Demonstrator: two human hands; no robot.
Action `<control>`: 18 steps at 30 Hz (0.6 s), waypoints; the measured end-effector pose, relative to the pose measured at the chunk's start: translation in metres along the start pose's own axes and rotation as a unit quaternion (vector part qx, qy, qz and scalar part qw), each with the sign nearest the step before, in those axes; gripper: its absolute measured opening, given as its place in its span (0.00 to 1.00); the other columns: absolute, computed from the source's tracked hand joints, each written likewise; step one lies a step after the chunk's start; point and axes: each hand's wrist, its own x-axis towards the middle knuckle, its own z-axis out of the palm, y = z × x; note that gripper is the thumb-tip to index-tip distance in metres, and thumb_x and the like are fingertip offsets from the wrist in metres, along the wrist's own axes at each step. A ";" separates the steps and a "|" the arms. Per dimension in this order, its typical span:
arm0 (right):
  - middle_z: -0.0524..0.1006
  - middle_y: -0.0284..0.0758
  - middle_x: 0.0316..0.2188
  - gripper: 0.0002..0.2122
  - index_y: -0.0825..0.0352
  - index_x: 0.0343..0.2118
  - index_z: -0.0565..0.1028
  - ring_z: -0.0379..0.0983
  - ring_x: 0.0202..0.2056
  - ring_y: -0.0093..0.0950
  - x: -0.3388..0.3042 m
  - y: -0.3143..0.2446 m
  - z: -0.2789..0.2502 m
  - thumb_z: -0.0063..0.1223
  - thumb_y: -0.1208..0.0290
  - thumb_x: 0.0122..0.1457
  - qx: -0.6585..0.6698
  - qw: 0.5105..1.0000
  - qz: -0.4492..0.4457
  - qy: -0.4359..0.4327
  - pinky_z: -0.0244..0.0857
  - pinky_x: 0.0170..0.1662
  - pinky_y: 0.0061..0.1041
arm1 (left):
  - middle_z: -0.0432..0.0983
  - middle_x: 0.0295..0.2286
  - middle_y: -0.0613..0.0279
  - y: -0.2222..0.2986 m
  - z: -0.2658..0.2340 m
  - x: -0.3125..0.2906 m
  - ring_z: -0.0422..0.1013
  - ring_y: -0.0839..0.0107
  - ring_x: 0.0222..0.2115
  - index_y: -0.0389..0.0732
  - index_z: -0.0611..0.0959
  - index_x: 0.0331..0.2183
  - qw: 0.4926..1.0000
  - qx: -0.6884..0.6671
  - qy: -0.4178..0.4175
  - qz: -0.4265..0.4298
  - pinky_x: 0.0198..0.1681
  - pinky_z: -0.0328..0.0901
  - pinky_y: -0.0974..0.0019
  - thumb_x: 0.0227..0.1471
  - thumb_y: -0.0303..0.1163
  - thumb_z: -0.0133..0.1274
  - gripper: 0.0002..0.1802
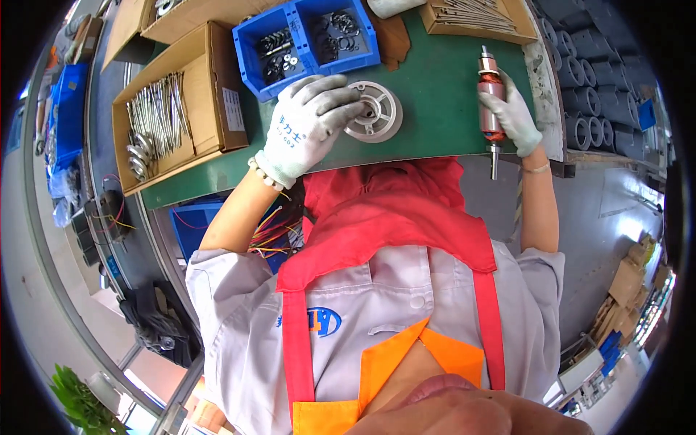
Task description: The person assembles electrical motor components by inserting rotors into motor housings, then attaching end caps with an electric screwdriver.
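Observation:
My right hand (512, 116), in a white glove with grey fingers, is wrapped round a motor armature (492, 90). The armature stands roughly upright in the picture at the bench's right end, its steel shaft jutting past the near edge. My left hand (308, 123), gloved alike, lies at the left side of a round light-grey motor end cover (386, 116) with ribs and a central hub. Its fingers are curled together over the cover's rim toward the hub. The thumb is mostly hidden, and whether a small part is pinched there does not show.
Blue bins (338, 43) of small black and metal parts stand behind my left hand. Left of them, a cardboard box (217, 87) holds long metal rods and spiral pieces. Another box (475, 25) of rods lies at the back right. Grey cylindrical housings (583, 98) are stacked beyond the green bench (442, 94).

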 end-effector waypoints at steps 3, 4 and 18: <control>0.74 0.36 0.39 0.23 0.69 0.55 0.65 0.73 0.34 0.24 -0.022 0.002 -0.010 0.53 0.67 0.57 0.364 0.925 0.110 0.025 0.71 0.39 0.22 | 0.76 0.46 0.53 -0.005 0.005 -0.019 0.69 0.56 0.52 0.41 0.81 0.44 0.996 -0.057 0.034 -0.061 0.54 0.62 0.55 0.42 0.26 0.57 0.22; 0.75 0.38 0.40 0.22 0.69 0.54 0.66 0.76 0.34 0.26 -0.033 -0.003 -0.016 0.54 0.63 0.59 0.423 0.897 0.128 0.000 0.74 0.37 0.26 | 0.76 0.46 0.53 0.001 0.007 -0.020 0.69 0.56 0.52 0.41 0.81 0.44 0.995 -0.058 0.038 -0.068 0.54 0.62 0.55 0.42 0.26 0.57 0.22; 0.72 0.38 0.49 0.32 0.60 0.59 0.62 0.73 0.46 0.34 -0.064 -0.143 0.052 0.64 0.77 0.51 0.574 0.784 -0.227 -0.061 0.72 0.47 0.39 | 0.70 0.50 0.46 0.034 0.054 -0.014 0.69 0.50 0.49 0.36 0.71 0.53 0.937 -0.197 0.082 -0.278 0.53 0.64 0.54 0.30 0.40 0.70 0.47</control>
